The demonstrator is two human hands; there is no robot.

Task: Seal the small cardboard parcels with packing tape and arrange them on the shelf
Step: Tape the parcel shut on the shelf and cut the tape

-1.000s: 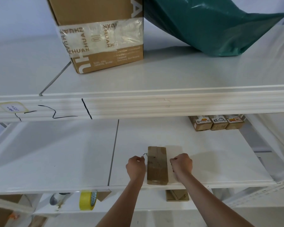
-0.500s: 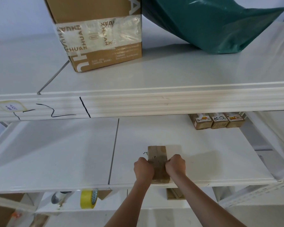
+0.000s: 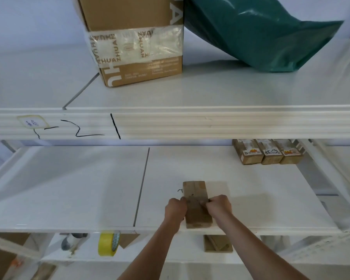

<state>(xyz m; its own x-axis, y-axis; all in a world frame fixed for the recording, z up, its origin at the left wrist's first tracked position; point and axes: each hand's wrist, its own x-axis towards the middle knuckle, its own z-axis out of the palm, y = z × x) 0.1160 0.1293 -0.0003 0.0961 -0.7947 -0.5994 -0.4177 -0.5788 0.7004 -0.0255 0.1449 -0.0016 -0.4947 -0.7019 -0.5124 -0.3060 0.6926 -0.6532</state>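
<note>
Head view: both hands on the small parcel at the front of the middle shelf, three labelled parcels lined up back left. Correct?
Not quite. The head view shows the three labelled parcels at the back right of the middle shelf, not back left. The rest holds: left hand and right hand both grip the small parcel near the front edge.

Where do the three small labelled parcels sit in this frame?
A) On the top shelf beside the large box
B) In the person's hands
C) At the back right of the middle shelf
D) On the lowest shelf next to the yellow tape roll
C: the three small labelled parcels stand side by side at the back right of the middle shelf, well behind the parcel that both hands grip.
</note>
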